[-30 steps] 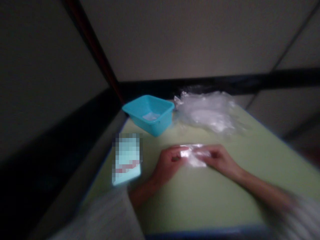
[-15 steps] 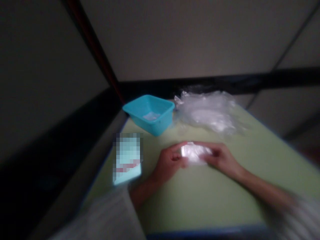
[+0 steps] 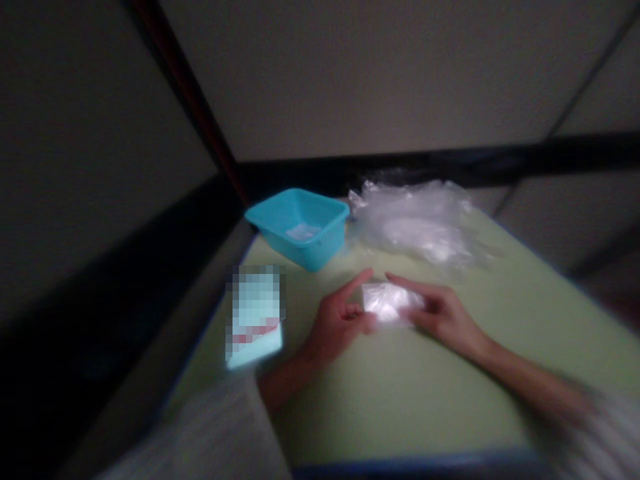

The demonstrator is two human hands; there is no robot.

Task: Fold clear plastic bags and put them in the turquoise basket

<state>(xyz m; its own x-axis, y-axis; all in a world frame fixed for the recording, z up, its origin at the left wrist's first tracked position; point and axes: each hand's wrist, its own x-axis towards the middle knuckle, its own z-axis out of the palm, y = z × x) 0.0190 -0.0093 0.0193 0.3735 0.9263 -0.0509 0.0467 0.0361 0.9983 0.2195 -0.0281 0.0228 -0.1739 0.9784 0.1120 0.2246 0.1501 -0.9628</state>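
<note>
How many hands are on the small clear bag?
2: left hand at the left end of the small clear bag, right hand at its right end. No others visible.

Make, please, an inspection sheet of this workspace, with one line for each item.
Surface: pale green table with a blue edge.
Job's things: small clear bag, low over the table between both hands.
Clutter: turquoise tub with something pale inside; pile of clear plastic to the right of it; pale blue flat thing, blurred out, near the table's left edge.
Hands: right hand grips the bag's right end; left hand is at its left end, index finger stretched out, grip unclear in the blur.
Cables: nothing seen.
Surroundings: beige walls with a dark band low down.
</note>
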